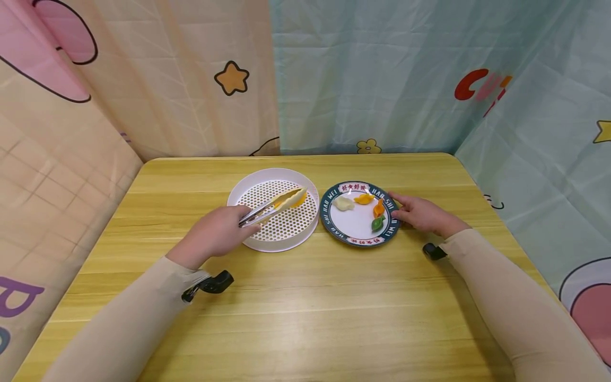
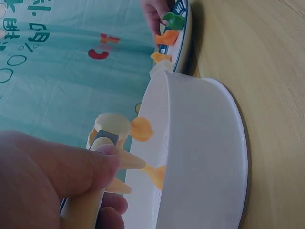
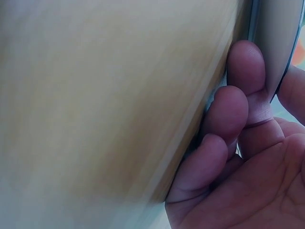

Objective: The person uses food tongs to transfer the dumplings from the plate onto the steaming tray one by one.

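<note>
Worktop (image 1: 305,307): wood-grained, carrying all items, set toward its far edge.

1. Left hand (image 1: 215,234): in from the near left corner; fingers clamped round the tongs.

2. Tongs (image 1: 256,211): steel arms, pale ends. Long axis slants from the left hand toward the worktop's far right corner; tips over the sieve, inside its right rim.

3. Sieve (image 1: 281,245): white, round, perforated base, left of the worktop's middle.

4. Yellow piece (image 2: 142,129): at the tips of the tongs, above the sieve's floor — clamped or merely behind them, cannot tell.

5. Plate (image 1: 361,242): dark patterned rim, just beside the sieve toward the worktop's right edge. On it, dumpling-shaped: white piece (image 1: 343,203), amber piece (image 1: 364,199), green piece (image 1: 377,224), orange piece (image 1: 378,208); bare middle.

6. Right hand (image 1: 420,213): fingers pinching the plate's right rim, thumb above, others beneath.

Governing relation, as judged: plate lies rightward of the tips, across the sieve's right rim — right hand nearer the plate, left nearer the sieve.
</note>
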`<state>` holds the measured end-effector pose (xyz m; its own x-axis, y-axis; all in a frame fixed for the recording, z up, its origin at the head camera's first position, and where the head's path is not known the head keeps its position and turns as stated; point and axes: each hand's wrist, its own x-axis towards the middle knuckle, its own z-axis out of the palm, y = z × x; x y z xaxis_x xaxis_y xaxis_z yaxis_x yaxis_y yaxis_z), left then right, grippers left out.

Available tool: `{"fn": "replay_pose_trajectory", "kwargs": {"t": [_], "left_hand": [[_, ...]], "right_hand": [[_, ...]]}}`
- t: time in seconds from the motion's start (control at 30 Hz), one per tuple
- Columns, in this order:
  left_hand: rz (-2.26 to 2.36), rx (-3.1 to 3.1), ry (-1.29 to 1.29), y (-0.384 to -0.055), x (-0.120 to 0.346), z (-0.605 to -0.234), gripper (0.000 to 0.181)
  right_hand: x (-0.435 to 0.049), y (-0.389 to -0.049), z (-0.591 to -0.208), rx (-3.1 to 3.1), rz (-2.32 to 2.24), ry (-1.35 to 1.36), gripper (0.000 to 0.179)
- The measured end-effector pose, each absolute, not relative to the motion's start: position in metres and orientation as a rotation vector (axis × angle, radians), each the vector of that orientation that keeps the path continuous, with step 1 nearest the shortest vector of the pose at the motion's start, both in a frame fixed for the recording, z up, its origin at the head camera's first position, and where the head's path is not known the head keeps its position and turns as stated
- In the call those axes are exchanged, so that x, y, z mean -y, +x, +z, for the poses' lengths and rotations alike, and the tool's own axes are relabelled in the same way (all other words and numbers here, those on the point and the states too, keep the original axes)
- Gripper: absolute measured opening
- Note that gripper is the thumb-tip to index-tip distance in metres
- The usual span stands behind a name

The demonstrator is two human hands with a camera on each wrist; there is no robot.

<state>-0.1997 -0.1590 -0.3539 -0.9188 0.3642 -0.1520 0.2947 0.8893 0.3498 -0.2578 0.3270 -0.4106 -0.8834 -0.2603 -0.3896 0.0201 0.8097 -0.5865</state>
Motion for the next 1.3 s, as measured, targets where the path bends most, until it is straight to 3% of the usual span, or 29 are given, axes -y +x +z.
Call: {"fn": "replay_pose_trajectory", "kwargs": {"t": [0.53, 1.3], "left_hand": [[0.406, -2.827, 0.485, -0.199, 0.165, -0.365, 0.047], [0.374, -2.828, 0.495, -0.198, 0.164, -0.364, 0.051]], "right_hand": [[-0.326, -0.258, -0.411, -2.542, -0.834, -0.217, 0.070], [-0.325, -0.257, -0.410, -2.548, -0.833, -0.225, 0.069]]}}
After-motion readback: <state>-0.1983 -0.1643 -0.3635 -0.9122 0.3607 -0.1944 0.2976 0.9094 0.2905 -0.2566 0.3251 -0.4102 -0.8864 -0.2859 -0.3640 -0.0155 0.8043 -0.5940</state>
